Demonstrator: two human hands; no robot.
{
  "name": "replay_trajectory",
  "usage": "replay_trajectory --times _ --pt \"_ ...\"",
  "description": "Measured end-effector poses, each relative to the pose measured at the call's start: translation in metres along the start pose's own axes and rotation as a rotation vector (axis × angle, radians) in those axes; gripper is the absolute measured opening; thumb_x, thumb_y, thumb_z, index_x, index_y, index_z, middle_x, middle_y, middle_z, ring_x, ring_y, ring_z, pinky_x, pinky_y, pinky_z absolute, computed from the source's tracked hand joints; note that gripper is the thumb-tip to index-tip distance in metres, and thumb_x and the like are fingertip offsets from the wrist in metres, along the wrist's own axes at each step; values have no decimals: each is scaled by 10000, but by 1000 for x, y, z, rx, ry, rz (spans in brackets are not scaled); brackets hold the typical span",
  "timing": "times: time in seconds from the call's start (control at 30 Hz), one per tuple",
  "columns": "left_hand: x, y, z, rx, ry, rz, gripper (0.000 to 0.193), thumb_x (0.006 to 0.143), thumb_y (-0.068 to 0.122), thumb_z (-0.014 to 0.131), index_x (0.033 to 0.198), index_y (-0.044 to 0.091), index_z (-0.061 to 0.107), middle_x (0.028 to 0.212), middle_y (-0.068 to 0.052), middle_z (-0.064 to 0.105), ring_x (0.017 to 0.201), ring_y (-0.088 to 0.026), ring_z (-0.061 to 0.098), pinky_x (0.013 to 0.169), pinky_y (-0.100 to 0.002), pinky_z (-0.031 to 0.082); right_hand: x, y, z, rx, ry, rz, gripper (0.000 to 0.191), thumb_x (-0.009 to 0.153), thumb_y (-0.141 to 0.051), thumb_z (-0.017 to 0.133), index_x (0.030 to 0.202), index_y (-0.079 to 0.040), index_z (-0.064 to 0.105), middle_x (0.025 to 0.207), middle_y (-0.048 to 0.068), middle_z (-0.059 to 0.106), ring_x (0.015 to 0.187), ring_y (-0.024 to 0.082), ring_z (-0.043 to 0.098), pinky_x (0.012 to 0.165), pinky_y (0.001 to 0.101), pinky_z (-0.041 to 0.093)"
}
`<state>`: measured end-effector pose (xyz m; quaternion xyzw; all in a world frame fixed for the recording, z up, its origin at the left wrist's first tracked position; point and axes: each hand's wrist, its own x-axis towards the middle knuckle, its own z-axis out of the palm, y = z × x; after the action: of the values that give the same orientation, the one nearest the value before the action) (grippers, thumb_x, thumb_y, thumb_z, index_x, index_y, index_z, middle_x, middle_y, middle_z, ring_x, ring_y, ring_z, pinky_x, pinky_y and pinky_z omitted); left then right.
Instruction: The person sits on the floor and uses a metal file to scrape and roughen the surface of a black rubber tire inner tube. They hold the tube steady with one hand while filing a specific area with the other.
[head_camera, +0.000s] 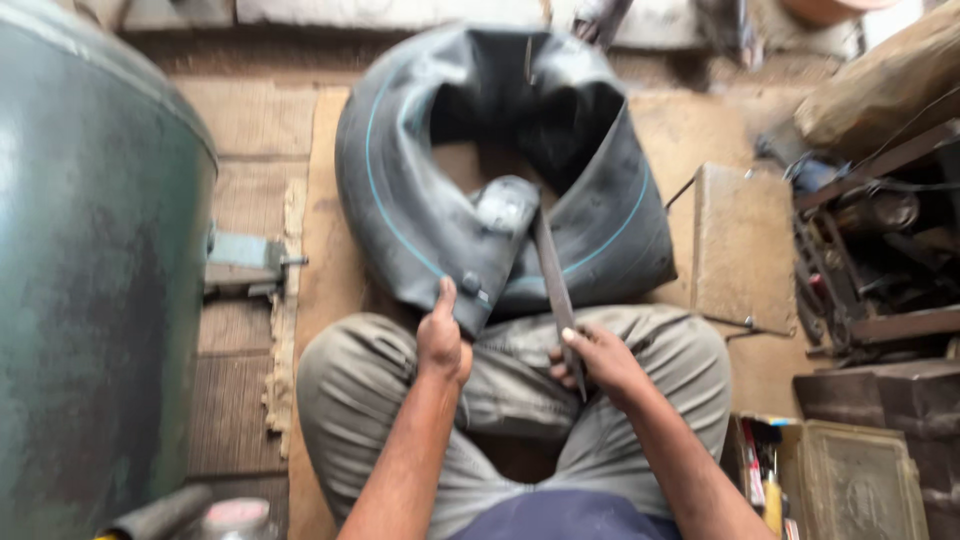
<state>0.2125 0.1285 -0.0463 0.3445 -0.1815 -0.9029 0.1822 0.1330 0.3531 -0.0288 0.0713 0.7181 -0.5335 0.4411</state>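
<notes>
A black rubber inner tube (500, 180) with a thin blue line is seen propped on the floor mat (330, 270) in front of the seated person's crossed legs (500, 400), its lower fold resting against the knees. The near edge of the tube is pinched by the left hand (442, 345), which is closed on the rubber with the thumb laid upward. A long flat file-like tool (556, 290) is gripped by the right hand (595, 362), closed round its lower end; its tip is laid against a paler, roughened patch (506, 208) on the tube. To the left of the tube a large green tank (95, 260) is seen; to the right of it lie a flat metal block (742, 245) and a cluttered rack of tools (880, 250). For the rubbing to be done well, the rubber is best kept taut and flat under the tool, the strokes kept even and confined to the patch, and the left-hand fingers kept clear of the tool's path
</notes>
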Motion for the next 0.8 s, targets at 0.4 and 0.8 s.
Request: replay_trajectory --times 0.4,0.8 --pt "8 0 -9 127 17 22 527 957 276 654 1280 -137 600 1300 -155 665 1188 -250 633 1053 -368 473 -19 -52 9 -953 308 -226 448 841 -515 698 1096 -160 797 961 121 788 958 288 743 871 408 559" --pt "3 -5 -4 130 -2 21 447 929 253 697 1177 -118 674 1217 -139 701 1107 -227 662 999 -361 502 -14 -66 16 -684 322 -588 364 887 -331 728 1146 -77 745 1006 148 777 904 246 763 803 367 583"
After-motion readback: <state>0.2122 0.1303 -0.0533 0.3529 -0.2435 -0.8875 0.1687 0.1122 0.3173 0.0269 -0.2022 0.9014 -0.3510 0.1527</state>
